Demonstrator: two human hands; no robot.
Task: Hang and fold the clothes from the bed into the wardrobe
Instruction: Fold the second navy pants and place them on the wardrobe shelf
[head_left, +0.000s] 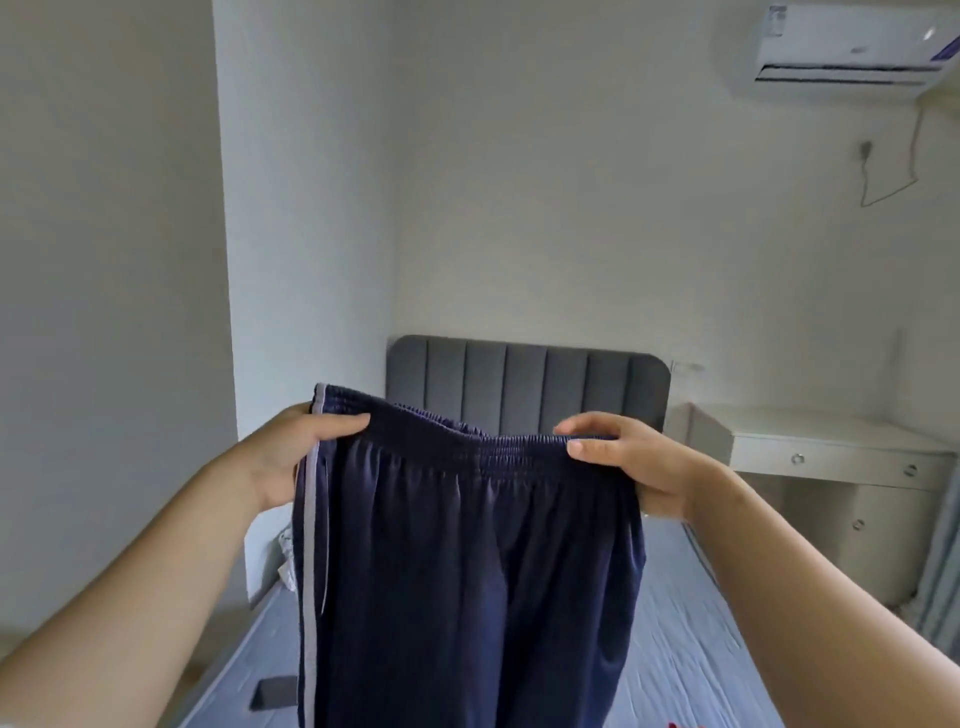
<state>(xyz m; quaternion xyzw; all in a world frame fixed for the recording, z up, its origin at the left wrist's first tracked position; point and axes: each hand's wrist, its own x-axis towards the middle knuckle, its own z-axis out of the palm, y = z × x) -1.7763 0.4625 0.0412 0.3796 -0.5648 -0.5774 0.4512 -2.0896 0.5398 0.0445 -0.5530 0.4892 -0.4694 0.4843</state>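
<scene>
Smooth, faintly glossy navy cloth trousers (467, 571); padded grey fabric headboard (524, 379).

No writing can be read. The air conditioner (852, 62), far above and to the right of the right hand (631, 467), carries a pale sticker (777, 21) at its top left corner, a blue sticker (941, 53) near its right end and a small dark mark (858, 50) at the middle of its front. All three are too small and blurred to show any letters or numbers.
</scene>
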